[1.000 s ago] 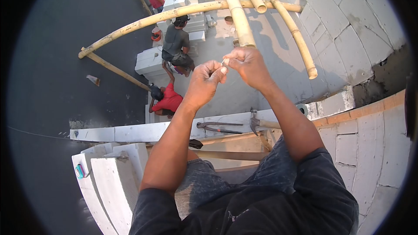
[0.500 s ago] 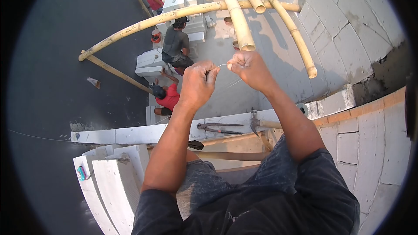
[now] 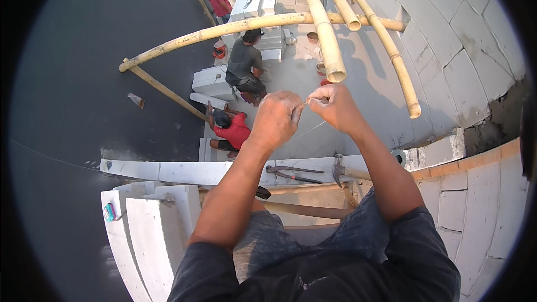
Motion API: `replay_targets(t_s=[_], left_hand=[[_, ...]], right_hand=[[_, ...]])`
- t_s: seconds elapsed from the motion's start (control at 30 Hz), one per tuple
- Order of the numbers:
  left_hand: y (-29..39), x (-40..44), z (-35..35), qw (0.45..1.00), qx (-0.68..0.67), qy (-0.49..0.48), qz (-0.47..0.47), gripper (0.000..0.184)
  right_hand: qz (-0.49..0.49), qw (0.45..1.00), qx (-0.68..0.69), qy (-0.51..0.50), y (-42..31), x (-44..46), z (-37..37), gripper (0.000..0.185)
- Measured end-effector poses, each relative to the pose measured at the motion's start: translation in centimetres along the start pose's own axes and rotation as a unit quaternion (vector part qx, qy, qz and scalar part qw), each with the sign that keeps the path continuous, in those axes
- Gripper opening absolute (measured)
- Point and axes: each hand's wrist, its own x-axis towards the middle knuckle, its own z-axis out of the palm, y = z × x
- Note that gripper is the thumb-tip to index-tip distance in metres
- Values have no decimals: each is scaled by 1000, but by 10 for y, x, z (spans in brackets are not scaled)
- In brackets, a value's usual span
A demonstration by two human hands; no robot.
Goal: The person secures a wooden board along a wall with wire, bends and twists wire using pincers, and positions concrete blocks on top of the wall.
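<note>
My left hand (image 3: pixel 277 116) and my right hand (image 3: pixel 334 110) are raised in front of me, fingertips almost meeting. Each is closed in a pinch on a thin string (image 3: pixel 305 103), of which only a short bit shows between them. A pale strand hangs below the hands. Under my forearms, a pair of pincers (image 3: pixel 295 175) lies on the top of the light block wall (image 3: pixel 184 172). To its right a claw hammer (image 3: pixel 339 170) rests with its handle partly behind my right forearm.
Bamboo poles (image 3: pixel 224 31) cross ahead of me. A person in red (image 3: pixel 234 130), one in grey (image 3: pixel 244 61) and one farther off (image 3: pixel 219 3) are below among stacked blocks (image 3: pixel 212 83). A tape measure (image 3: pixel 109 211) sits on upright blocks (image 3: pixel 151 229) at left.
The view has shifted, so the scene sits farther right and lower. My hands have come closer together, and less string shows between them. The person in red has moved slightly at the blocks.
</note>
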Motion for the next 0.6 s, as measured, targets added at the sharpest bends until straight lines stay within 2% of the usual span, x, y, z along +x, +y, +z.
replay_targets(t_s=[0.1, 0.23, 0.33, 0.43, 0.5, 0.6], left_hand=[[2, 0, 0, 999, 19, -8, 29, 5], [3, -1, -1, 999, 17, -25, 14, 3], [4, -1, -4, 1000, 8, -5, 26, 1], [5, 0, -6, 1000, -6, -15, -10, 1], [4, -2, -6, 999, -34, -29, -20, 3], [4, -1, -7, 999, -29, -25, 9, 4]], right_hand=[[5, 1000, -14, -12, 2, 2, 0, 19], [21, 1000, -15, -16, -1, 0, 1, 17], [36, 997, 63, 8, 2, -2, 6, 17], [0, 999, 40, 22, -5, -4, 6, 17], [-45, 997, -61, 5, -7, -4, 5, 17], [-16, 999, -20, 23, -7, -4, 9, 16]])
